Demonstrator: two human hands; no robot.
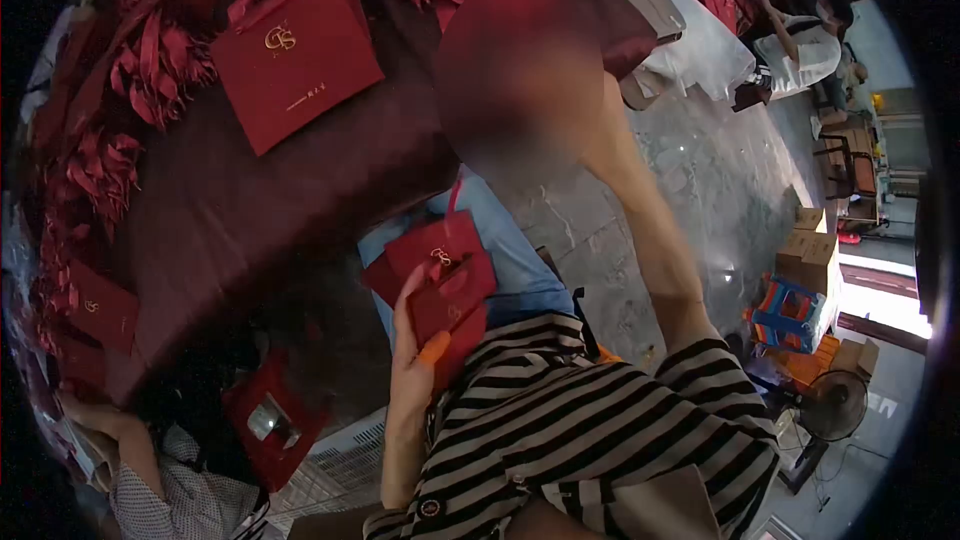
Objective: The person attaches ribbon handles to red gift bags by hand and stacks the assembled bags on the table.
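Observation:
Several small red bags with gold lettering (440, 250) are held over the lap by my left hand (412, 365), its fingers wrapped round them and an orange cover on one fingertip. A red ribbon rises from the top bag. My right arm stretches up and forward to the table's edge; its hand lies behind a large round blur, so its fingers and anything in them are hidden. To the left of the blur, a larger red bag with a gold logo (298, 55) lies flat on the dark red tablecloth (270, 210).
Red ribbons (150, 80) are heaped along the table's far and left sides. A co-worker's arm (135, 440) is at the lower left, beside a red bag (272, 420). Another person (800, 50) sits at the upper right. Cardboard boxes (808, 250), a blue stool and a fan (833, 405) stand right.

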